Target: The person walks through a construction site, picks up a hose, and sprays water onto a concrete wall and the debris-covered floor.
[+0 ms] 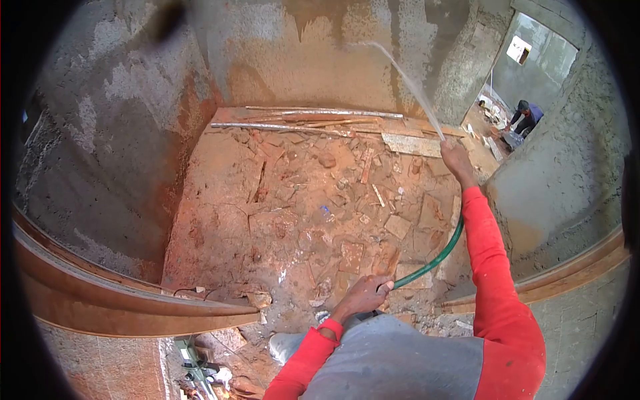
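Observation:
A green hose [437, 261] curves between my two hands. Its outlet end is in my right hand [457, 162], stretched forward with the fingers closed round it. From there a jet of water [415, 85] arcs up and left onto the plastered back wall [313, 63], where dark wet patches show. Closer to my body, my left hand [367, 296] is wrapped round a lower stretch of the hose. The hose outlet itself is mostly hidden by my right fingers.
Broken tiles and rubble [347, 207] cover the reddish floor. Long wooden strips [300, 125] lie along the back wall. Wooden door frame pieces [133, 303] stand at both sides. Beyond a doorway at right, another person [528, 119] bends down. A green tool [193, 363] lies lower left.

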{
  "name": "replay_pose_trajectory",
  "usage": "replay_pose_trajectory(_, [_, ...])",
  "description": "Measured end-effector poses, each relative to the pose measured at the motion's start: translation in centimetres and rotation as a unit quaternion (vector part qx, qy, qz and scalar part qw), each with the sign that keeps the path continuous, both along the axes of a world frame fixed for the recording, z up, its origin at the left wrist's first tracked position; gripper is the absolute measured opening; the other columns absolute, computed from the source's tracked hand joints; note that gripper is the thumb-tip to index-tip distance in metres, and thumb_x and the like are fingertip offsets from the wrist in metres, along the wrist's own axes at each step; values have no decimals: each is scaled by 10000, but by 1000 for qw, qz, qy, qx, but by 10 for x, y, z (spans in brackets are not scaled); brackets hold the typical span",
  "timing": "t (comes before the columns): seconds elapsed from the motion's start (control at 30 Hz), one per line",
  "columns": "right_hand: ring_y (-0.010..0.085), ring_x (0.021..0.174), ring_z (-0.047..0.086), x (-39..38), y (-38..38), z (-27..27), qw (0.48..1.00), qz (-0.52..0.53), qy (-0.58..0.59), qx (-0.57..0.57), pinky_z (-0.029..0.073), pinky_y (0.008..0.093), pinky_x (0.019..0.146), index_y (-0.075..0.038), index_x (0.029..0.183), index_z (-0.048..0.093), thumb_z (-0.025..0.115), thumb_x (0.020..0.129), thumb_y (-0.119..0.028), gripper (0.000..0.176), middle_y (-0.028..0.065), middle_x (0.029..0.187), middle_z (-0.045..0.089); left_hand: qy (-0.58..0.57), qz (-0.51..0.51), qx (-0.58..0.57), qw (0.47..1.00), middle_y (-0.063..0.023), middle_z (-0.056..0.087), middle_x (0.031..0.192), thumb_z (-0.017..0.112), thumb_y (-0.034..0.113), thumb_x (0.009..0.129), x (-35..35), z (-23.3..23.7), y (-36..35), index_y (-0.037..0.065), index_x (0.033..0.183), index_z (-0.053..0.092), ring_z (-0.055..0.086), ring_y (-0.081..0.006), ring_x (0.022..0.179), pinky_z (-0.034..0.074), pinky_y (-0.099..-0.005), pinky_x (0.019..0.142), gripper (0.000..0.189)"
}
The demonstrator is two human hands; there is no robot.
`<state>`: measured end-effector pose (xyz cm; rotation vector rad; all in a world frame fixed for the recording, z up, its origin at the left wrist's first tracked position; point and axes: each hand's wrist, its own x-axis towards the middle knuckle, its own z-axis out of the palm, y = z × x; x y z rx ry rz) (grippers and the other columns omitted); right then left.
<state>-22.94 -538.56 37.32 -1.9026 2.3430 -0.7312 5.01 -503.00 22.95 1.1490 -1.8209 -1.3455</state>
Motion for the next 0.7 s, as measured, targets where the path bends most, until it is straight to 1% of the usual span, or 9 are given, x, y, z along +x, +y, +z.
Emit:
replay_pose_trajectory(0.07, [517,1108,713,18,6,9,1000,10,19,-5,525,562,984,162,1050,736,540,983,-622,812,409,1076,714,3,-2,15,1000,-126,630,755,505,353,1113,-1,-2,1,12,909,648,612,-266,717,494,-436,704,423])
replay_pose_trajectory(0.1, [503,1192,685,24,2,15,997,15,24,71,512,552,1026,104,1160,740,507,980,-629,790,369,1197,713,9,-4,22,1000,-125,627,752,503,357,1115,0,-1,1,11,908,647,609,-265,715,493,-436,703,427])
replay_pose_trajectory(0.2, [503,1000,733,42,2,13,999,33,38,14,537,565,906,140,901,743,531,979,-641,813,390,972,720,20,-4,30,999,-121,620,741,502,368,1119,-1,-3,2,9,907,645,603,-265,707,492,-436,700,441])
replay_pose_trajectory(0.23, [492,955,735,45,0,13,998,41,39,6,535,564,865,126,867,742,533,977,-650,811,385,937,715,22,-3,31,999,-120,618,738,502,372,1120,-1,-2,2,9,906,645,601,-265,705,492,-436,699,445])
replay_pose_trajectory(0.33, [483,931,736,53,-3,18,998,53,37,19,530,564,851,113,835,741,529,979,-660,814,383,901,709,23,3,22,999,-118,615,731,505,378,1122,1,0,3,7,905,644,599,-267,700,493,-435,697,452])
replay_pose_trajectory(0.43, [494,982,732,45,0,27,997,57,20,44,529,557,896,124,874,736,523,978,-679,837,382,948,719,31,17,15,999,-121,610,725,506,377,1124,0,-3,1,4,902,643,592,-266,696,489,-438,691,455])
replay_pose_trajectory(0.53, [501,1042,724,26,10,25,999,31,0,-11,524,549,936,146,971,732,520,972,-700,872,380,1035,728,35,32,22,999,-133,600,723,508,359,1121,1,2,2,0,902,640,584,-272,692,481,-448,689,441])
replay_pose_trajectory(0.63, [497,1110,717,-13,-5,12,999,-37,-7,-12,521,535,978,168,1059,718,519,966,-704,900,390,1128,719,19,22,33,999,-144,592,719,515,338,1114,6,5,0,-1,910,640,588,-282,693,476,-456,687,415])
replay_pose_trajectory(0.7, [489,1126,718,-35,-4,8,998,-64,-21,-17,523,527,988,179,1079,717,521,964,-696,904,401,1147,711,21,22,19,999,-149,593,725,520,329,1108,4,6,0,1,916,641,591,-287,697,475,-456,690,399])
